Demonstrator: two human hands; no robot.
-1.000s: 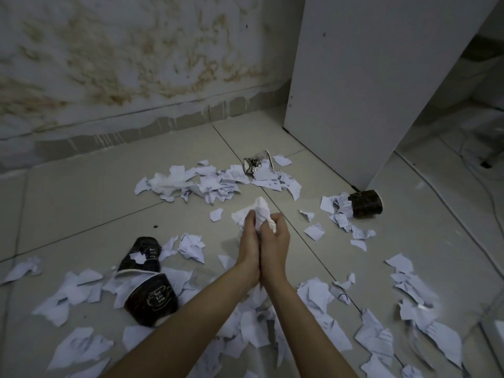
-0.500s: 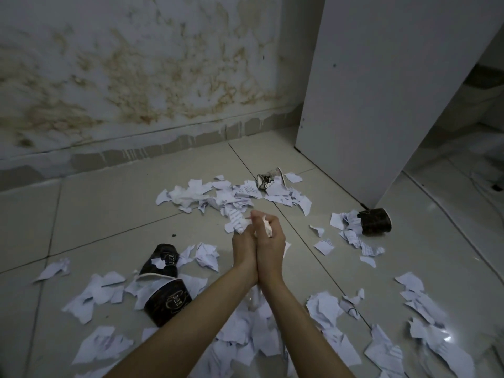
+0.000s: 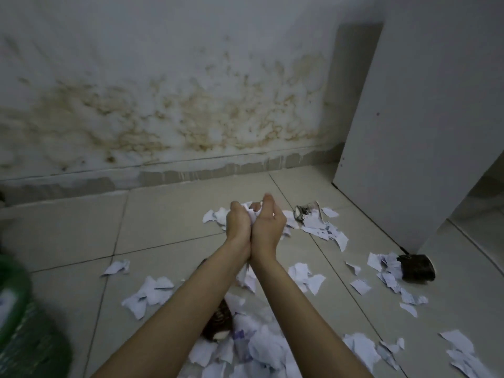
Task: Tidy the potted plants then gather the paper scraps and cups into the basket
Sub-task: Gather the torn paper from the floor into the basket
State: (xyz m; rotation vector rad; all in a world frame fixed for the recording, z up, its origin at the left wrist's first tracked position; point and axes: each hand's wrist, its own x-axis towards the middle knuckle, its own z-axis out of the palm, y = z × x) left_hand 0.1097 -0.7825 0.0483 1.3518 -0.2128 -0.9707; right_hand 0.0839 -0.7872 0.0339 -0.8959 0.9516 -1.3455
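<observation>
My left hand and my right hand are pressed together above the floor, cupped around a wad of white paper scraps. More torn paper scraps lie scattered over the tiles. One dark paper cup lies on its side at the right by the white panel. A second dark cup shows partly under my left forearm. A crushed cup lies farther back among scraps. The green basket is blurred at the left edge.
A stained wall runs across the back. A white upright panel stands at the right on the tiled floor. Paper piles crowd the near floor between my arms.
The view has tilted up and swung left, bringing the green basket into sight. My joined hands have risen with the paper wad, which is now more enclosed.
</observation>
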